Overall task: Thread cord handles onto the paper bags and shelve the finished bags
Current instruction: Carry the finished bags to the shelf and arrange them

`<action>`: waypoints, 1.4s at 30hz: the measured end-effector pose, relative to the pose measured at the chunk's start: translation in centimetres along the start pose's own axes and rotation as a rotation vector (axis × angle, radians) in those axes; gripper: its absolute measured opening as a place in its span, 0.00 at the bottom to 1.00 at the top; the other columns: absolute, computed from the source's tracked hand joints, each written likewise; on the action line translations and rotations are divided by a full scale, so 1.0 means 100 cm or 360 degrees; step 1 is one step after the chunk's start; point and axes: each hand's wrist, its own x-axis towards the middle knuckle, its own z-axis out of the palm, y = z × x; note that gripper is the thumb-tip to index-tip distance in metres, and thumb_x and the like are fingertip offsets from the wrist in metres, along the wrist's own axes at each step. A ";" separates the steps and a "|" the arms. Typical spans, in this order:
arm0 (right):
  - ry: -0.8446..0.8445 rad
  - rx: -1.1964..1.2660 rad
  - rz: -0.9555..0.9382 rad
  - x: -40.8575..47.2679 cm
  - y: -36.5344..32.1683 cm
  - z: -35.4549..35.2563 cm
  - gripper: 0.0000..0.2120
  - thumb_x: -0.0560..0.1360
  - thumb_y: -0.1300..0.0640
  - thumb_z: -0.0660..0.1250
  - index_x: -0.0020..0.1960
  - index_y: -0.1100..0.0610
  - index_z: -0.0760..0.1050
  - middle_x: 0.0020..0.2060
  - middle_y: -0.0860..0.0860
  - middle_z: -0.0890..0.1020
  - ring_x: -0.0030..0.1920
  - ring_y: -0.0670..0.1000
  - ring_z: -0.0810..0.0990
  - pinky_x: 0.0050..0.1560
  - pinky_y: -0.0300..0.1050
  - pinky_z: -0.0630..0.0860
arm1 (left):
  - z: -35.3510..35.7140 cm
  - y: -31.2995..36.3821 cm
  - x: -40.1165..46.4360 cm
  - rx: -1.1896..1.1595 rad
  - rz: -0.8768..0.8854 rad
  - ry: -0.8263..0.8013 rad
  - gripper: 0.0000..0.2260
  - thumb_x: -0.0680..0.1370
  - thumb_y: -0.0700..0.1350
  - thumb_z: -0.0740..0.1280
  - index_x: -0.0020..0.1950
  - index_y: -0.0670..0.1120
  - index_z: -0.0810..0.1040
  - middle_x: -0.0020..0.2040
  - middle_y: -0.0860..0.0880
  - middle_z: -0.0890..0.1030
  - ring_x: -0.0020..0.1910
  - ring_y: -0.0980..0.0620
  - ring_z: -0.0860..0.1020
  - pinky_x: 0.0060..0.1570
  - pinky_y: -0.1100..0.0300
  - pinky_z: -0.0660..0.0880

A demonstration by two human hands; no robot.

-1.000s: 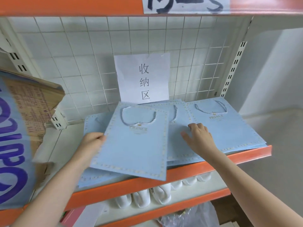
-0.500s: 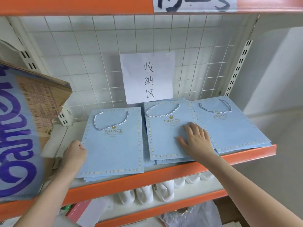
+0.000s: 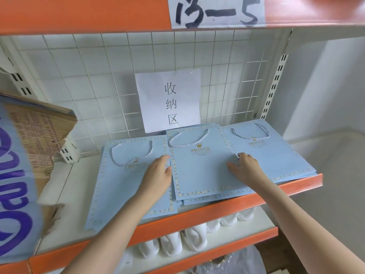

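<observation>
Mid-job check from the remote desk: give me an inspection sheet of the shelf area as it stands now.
Surface: white shelf board with orange front edge, holding the bags.
Job's things: three piles of flat light-blue paper bags with twisted cord handles, left pile, middle pile, right pile; each top bag threaded.
Clutter: torn cardboard box with purple lettering at left.
Grippers: left hand rests on left pile; right hand on the middle pile.
Cables: nothing seen.
Surroundings: white wire grid back, paper sign, white rolls on the lower shelf.
</observation>
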 end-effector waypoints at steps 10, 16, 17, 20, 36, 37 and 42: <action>-0.0023 0.0134 0.0047 0.015 0.003 -0.003 0.19 0.79 0.54 0.60 0.61 0.68 0.67 0.59 0.61 0.70 0.59 0.61 0.70 0.56 0.46 0.65 | 0.041 0.028 -0.001 0.0933 0.0049 0.0005 0.12 0.81 0.45 0.56 0.61 0.41 0.69 0.55 0.41 0.73 0.56 0.42 0.70 0.52 0.54 0.67; 0.0178 -0.0095 -0.0107 0.018 -0.005 0.015 0.21 0.79 0.53 0.57 0.65 0.66 0.63 0.62 0.60 0.67 0.63 0.61 0.65 0.61 0.48 0.63 | 0.034 0.031 0.065 0.0820 0.0204 0.0046 0.11 0.81 0.43 0.55 0.60 0.41 0.70 0.59 0.44 0.73 0.59 0.44 0.70 0.51 0.53 0.70; 0.0196 -0.0113 -0.0147 0.018 -0.007 0.021 0.21 0.80 0.52 0.57 0.66 0.66 0.62 0.63 0.60 0.66 0.63 0.60 0.65 0.62 0.48 0.63 | 0.037 0.029 0.077 0.0786 0.0256 -0.0013 0.13 0.81 0.43 0.55 0.62 0.40 0.70 0.61 0.44 0.73 0.61 0.44 0.70 0.54 0.52 0.70; 0.0267 -0.0195 -0.0178 0.014 -0.008 0.034 0.22 0.80 0.52 0.55 0.68 0.65 0.62 0.68 0.60 0.63 0.66 0.61 0.64 0.64 0.50 0.63 | 0.049 0.026 0.108 0.0834 0.0307 -0.0184 0.16 0.82 0.45 0.53 0.65 0.39 0.69 0.66 0.43 0.70 0.66 0.45 0.68 0.59 0.52 0.68; -0.0139 -0.0312 -0.1545 -0.017 0.017 0.036 0.35 0.73 0.35 0.61 0.75 0.49 0.59 0.75 0.50 0.59 0.75 0.49 0.55 0.74 0.50 0.44 | 0.049 0.026 0.161 0.0955 -0.0008 -0.0421 0.25 0.81 0.58 0.48 0.72 0.43 0.63 0.73 0.46 0.63 0.73 0.45 0.59 0.67 0.46 0.58; -0.0155 -0.0281 -0.1531 -0.015 0.017 0.036 0.35 0.73 0.34 0.62 0.75 0.48 0.59 0.75 0.49 0.59 0.75 0.48 0.55 0.74 0.48 0.43 | 0.049 0.028 0.162 0.0935 -0.0026 -0.0408 0.26 0.81 0.58 0.48 0.71 0.43 0.64 0.73 0.45 0.64 0.72 0.45 0.59 0.67 0.46 0.58; -0.0180 -0.0091 -0.1428 -0.010 0.014 0.040 0.37 0.68 0.35 0.68 0.73 0.44 0.62 0.73 0.44 0.60 0.74 0.43 0.55 0.73 0.43 0.42 | 0.043 0.036 0.168 0.0885 -0.0041 -0.0242 0.24 0.80 0.58 0.50 0.65 0.42 0.70 0.67 0.45 0.70 0.68 0.46 0.66 0.64 0.46 0.63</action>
